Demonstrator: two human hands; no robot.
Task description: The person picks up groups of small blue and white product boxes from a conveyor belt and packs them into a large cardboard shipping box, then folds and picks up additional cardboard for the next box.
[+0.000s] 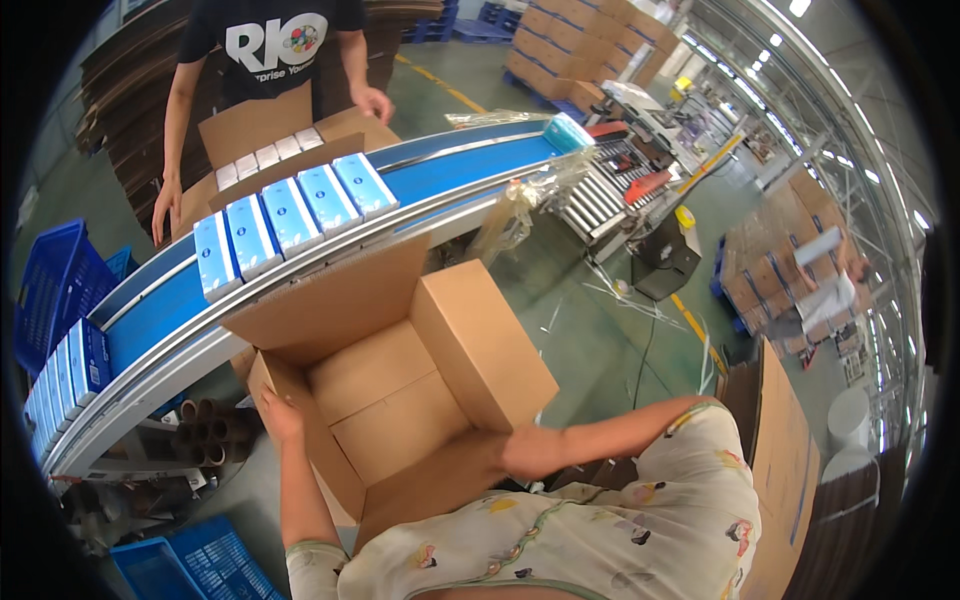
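A brown cardboard box (485, 345) stands open in front of me, its flaps spread and nothing inside. My left hand (284, 412) holds its left side, with the fingers along the edge of the cardboard. At the near right corner my right hand (525, 452) is closed on the box by the near flap, its fingertips partly hidden. The far flap (335, 305) rises against the conveyor. Just beyond it, blue-and-white tissue packs (285, 218) stand in a row on the blue belt (440, 178).
Across the conveyor a person in a dark T-shirt (285, 60) stands at a carton (222, 203) of white packs. More packs (75, 365) sit at the belt's left end. Blue crates (215, 565) lie lower left. A roller conveyor (600, 205) and stacked cartons (775, 265) stand right.
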